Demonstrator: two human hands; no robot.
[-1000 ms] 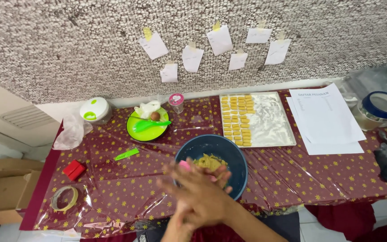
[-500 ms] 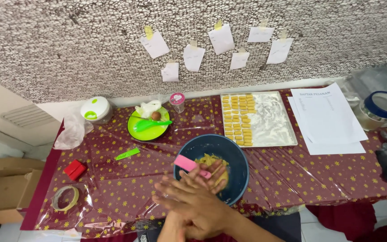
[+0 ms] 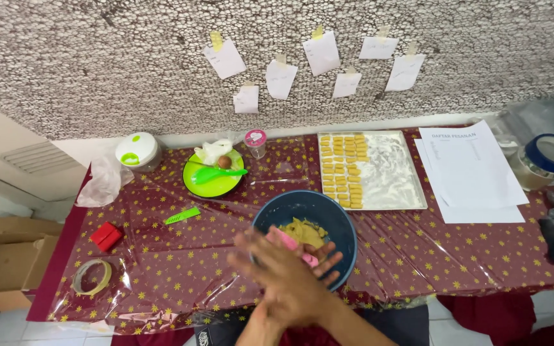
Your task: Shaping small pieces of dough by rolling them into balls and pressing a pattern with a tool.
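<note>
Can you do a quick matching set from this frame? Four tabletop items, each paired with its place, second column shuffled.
Items:
1. tape roll
2. floured tray
3. green plate
4. blue bowl

Places:
A. directly in front of the hands, holding yellow dough
B. near left corner of the table
C. far side, left of the paper sheets
D. far side, beside the small pink-lidded jar

Pairs: 1-B, 2-C, 3-D, 4-A

Worktop (image 3: 181, 269): maroon cloth with yellow stars under clear plastic sheeting. Far left: white lidded container (image 3: 136, 151), crumpled plastic bag (image 3: 100, 182). Far middle: green plate (image 3: 214, 179), small pink-capped jar (image 3: 256, 142), floured tray (image 3: 386, 176) of yellow pieces. Right: paper sheets (image 3: 469, 170), blue-rimmed tub (image 3: 549, 157). Near left: tape roll (image 3: 91, 277), red block (image 3: 106, 236), green strip (image 3: 183, 215). Near middle: dark blue bowl (image 3: 335, 221).
</note>
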